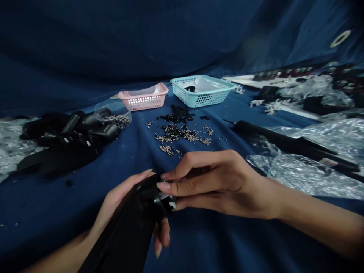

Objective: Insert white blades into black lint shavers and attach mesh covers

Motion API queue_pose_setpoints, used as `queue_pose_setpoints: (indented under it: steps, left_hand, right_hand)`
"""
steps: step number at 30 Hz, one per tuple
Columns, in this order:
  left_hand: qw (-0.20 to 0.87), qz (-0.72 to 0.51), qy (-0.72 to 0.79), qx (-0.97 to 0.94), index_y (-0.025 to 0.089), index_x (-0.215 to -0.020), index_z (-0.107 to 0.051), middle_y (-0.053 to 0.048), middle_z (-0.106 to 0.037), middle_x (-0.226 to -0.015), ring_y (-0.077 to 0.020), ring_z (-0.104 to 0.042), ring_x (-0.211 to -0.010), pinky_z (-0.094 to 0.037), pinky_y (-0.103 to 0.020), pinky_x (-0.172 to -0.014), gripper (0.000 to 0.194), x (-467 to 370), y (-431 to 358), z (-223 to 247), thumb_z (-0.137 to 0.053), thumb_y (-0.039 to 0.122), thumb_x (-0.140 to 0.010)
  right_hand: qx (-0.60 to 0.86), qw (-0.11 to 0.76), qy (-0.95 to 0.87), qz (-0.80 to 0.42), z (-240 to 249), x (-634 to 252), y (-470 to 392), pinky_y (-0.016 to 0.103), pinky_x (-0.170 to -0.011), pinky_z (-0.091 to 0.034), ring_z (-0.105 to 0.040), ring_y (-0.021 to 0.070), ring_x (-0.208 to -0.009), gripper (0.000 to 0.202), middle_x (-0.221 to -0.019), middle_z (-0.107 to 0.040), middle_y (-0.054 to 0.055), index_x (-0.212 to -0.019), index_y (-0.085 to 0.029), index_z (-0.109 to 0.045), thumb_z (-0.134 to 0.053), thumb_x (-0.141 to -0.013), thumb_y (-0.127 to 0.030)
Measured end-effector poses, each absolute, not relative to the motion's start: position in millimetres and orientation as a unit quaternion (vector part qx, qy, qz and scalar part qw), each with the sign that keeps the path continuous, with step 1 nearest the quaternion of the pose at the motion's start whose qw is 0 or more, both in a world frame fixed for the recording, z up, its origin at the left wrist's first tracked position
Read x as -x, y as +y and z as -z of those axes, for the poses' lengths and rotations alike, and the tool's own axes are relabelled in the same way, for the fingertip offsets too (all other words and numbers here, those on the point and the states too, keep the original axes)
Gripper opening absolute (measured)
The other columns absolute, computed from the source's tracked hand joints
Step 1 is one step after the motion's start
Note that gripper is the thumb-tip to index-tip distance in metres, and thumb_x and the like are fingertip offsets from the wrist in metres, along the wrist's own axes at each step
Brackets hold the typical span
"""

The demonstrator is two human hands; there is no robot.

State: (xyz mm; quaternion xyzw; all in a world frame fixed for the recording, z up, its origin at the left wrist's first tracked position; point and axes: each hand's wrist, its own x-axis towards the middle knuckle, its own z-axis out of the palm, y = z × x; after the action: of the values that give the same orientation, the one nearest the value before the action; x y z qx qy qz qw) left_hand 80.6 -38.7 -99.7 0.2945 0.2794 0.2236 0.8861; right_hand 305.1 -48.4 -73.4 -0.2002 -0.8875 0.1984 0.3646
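Note:
A long black casing (122, 235) slants up from the bottom edge, its exact kind unclear. My left hand (118, 195) is wrapped round it from beneath, thumb along the far side and fingertips curling out below. At its upper end, a rounded black opening holds a small black-and-white part (171, 205). My right hand (218, 185) comes in from the right, fingers closed in a pinch on that part. The fingertips cover much of it, so how it sits in the casing is hidden.
Black pieces (176, 114) and small screws (182, 134) lie ahead. Behind stand a pink basket (145, 101) and a blue basket (206, 99). Black housings (71, 132) and a clear tub (125, 119) are left; a black rod-like piece (273, 138) and plastic wrap (301, 178), right.

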Motion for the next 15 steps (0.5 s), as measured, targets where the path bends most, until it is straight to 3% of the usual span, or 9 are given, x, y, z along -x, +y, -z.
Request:
queue_pose_setpoints:
  steps: [3, 10, 15]
  left_hand:
    - [0.912, -0.146, 0.262, -0.279, 0.015, -0.079, -0.079, -0.005, -0.076, -0.062, -0.0089, -0.070, -0.052, -0.049, -0.011, -0.048, 0.054, -80, -39, 100, -0.048, 0.057, -0.091]
    - [0.864, -0.274, 0.338, -0.253, 0.016, -0.088, -0.071, -0.008, -0.074, -0.057, -0.0139, -0.066, -0.045, -0.049, -0.017, -0.044, 0.039, -84, -57, 101, -0.060, 0.054, -0.087]
    - [0.788, -0.348, 0.398, -0.315, 0.022, -0.103, -0.061, -0.006, -0.072, -0.061, -0.0156, -0.063, -0.049, -0.051, -0.020, -0.048, 0.033, -91, -62, 89, -0.060, 0.053, -0.090]
  right_hand:
    - [0.216, 0.383, -0.872, -0.216, 75, -302, -49, 0.018, -0.091, -0.059, -0.073, 0.0140, -0.100, 0.033, -0.101, -0.072, 0.013, -0.117, -0.001, -0.074, -0.077, -0.086, -0.010]
    - [0.297, 0.405, -0.788, -0.355, 77, -297, -51, 0.019, -0.080, -0.058, -0.071, 0.0113, -0.085, 0.032, -0.092, -0.071, 0.004, -0.111, -0.014, -0.080, -0.085, -0.079, -0.017]
    - [0.356, 0.416, -0.665, -0.507, 74, -293, -53, 0.022, -0.058, -0.057, -0.069, 0.0121, -0.067, 0.032, -0.091, -0.068, 0.006, -0.107, -0.011, -0.080, -0.085, -0.077, -0.021]
